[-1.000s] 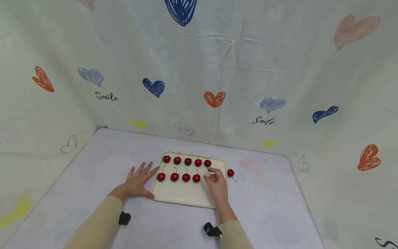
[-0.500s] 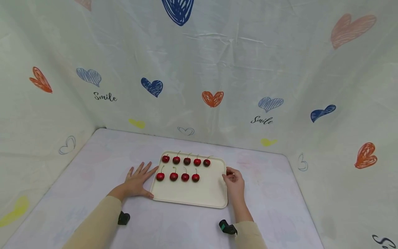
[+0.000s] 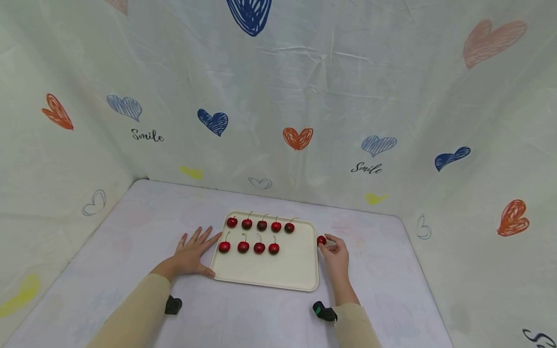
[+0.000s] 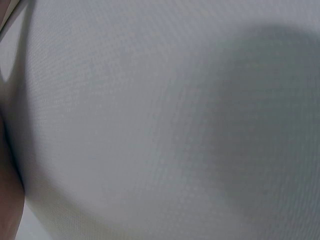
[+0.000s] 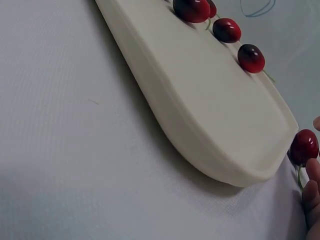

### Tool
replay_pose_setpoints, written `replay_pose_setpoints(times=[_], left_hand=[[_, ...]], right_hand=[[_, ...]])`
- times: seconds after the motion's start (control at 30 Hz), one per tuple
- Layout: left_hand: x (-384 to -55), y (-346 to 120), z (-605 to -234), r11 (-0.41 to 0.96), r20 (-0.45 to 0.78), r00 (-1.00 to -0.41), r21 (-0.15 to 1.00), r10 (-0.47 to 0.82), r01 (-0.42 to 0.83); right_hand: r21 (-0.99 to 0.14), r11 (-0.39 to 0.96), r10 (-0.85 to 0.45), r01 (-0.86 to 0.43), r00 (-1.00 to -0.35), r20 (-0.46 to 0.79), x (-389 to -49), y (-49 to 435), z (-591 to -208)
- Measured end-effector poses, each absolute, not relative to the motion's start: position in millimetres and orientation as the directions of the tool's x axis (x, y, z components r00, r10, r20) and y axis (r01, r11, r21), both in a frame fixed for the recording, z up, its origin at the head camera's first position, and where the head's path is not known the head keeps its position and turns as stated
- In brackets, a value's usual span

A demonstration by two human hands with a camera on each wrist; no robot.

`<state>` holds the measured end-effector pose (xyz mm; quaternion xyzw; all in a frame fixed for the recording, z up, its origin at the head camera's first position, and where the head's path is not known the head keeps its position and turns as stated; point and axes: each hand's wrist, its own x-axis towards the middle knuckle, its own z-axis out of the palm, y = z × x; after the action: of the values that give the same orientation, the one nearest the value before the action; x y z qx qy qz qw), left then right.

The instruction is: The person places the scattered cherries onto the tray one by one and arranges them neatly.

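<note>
My left hand [image 3: 190, 256] is spread with straight fingers at the left edge of a cream tray [image 3: 265, 271], and its fingertips and thumb touch the rim. Several dark red cherries [image 3: 243, 247] with stems lie on the tray in two rows. Just outside the tray's right edge sits a single cherry [image 3: 321, 240]. Around it are the thumb and a finger of my right hand [image 3: 337, 256]. In the right wrist view a small gap shows between the upper finger and this cherry [image 5: 304, 147]; its stem hangs toward the thumb. The left wrist view shows mostly pale cloth.
The tray lies on a white cloth-covered table [image 3: 217, 319]. A pale curtain [image 3: 252, 87] printed with hearts rises behind and at both sides. A black wrist camera [image 3: 324, 311] sits at my right sleeve, and another wrist camera [image 3: 173, 305] at my left.
My right hand, its fingers apart over the tray, has moved right to the lone cherry, then slightly farther right so that the cherry shows again. My left hand and the tray stay put.
</note>
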<state>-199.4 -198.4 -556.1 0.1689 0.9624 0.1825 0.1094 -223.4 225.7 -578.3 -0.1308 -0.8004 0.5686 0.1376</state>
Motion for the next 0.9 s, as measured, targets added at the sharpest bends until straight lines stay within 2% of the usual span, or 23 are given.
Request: replay_pose_setpoints(times=[0.23, 0.53, 0.9], left_hand=[[-201.8, -199.9, -561.2, 0.872, -0.144, -0.920, 0.399, 0.365, 0.284], [-201.4, -202.3, -565.5, 0.859, -0.118, -0.918, 0.414, 0.379, 0.302], [-199.9, -201.1, -560.0, 0.855, -0.114, -0.918, 0.423, 0.379, 0.300]], right_hand=[[-0.912, 0.392, 0.389, 0.117, -0.920, 0.049, -228.9, 223.2, -578.9], [-0.897, 0.414, 0.373, 0.152, -0.928, 0.014, -230.1, 222.1, -578.7], [-0.907, 0.404, 0.359, 0.120, -0.933, 0.036, -226.6, 221.1, -577.2]])
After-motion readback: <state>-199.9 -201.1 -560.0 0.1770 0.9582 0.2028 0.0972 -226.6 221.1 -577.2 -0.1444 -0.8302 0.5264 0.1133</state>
